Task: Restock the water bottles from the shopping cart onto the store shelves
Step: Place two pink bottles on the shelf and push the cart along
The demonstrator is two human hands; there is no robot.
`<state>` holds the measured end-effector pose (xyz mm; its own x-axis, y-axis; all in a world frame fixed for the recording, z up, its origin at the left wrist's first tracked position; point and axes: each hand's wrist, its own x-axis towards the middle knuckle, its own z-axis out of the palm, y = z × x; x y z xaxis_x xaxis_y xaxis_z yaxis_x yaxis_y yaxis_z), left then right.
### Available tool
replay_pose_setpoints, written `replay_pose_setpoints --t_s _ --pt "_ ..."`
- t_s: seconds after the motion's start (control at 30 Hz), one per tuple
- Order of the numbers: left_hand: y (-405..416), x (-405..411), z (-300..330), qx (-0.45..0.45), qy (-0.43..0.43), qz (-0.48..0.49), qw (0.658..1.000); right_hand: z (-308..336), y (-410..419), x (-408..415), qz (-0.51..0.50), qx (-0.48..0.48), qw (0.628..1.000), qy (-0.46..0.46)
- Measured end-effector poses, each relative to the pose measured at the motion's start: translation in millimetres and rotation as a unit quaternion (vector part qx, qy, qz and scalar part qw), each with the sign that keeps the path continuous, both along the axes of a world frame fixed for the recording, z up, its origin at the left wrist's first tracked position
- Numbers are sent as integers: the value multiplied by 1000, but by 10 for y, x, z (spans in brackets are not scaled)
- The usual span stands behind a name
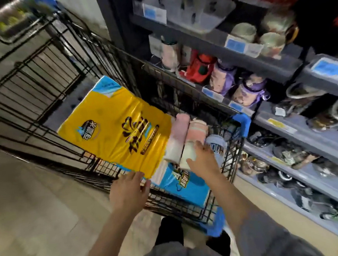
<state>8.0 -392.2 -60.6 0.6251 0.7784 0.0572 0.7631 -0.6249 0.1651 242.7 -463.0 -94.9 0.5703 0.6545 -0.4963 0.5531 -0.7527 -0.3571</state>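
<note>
A black wire shopping cart (pixel 234 160) stands against the shelves. Inside it lie a pale pink bottle (pixel 177 135), a pink-and-white bottle (pixel 195 134) and a blue-grey printed bottle (pixel 216 145), beside a big yellow and blue package (pixel 114 127). My right hand (pixel 202 159) rests on the lower end of the pink-and-white bottle, fingers spread, not closed around it. My left hand (pixel 128 190) hovers open over the cart's near edge by the package. Purple-lidded bottles (pixel 247 90) and a red bottle (pixel 199 68) stand on a shelf (pixel 216 91) to the right.
A second empty black cart (pixel 38 75) is nested at the left. The dark shelving unit on the right holds mugs (pixel 270 42) above and assorted metal items (pixel 291 156) on lower shelves. Beige floor lies at the lower left.
</note>
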Motion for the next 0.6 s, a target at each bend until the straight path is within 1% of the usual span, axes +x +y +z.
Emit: replay_pose_setpoints --t_s 0.07,0.13,0.23,0.33,0.47,0.6 --pt "-50 25 3 -7 -15 5 1000 -147 109 29 -21 -15 999 -24" --pt "-53 31 6 -11 -37 4 999 -268 209 59 -48 -3 997 -56" --pt "-61 -19 -69 18 -78 -16 997 -399 319 69 -76 -10 993 -94" --pt "-71 -32 -110 43 -89 -32 995 -509 404 58 -61 -33 988 -141" --pt "-63 -51 -123 47 -96 -43 993 -584 491 10 -85 -36 986 -139" --pt "-66 -43 -100 44 -77 -51 995 -642 516 -78 -118 -11 987 -108"
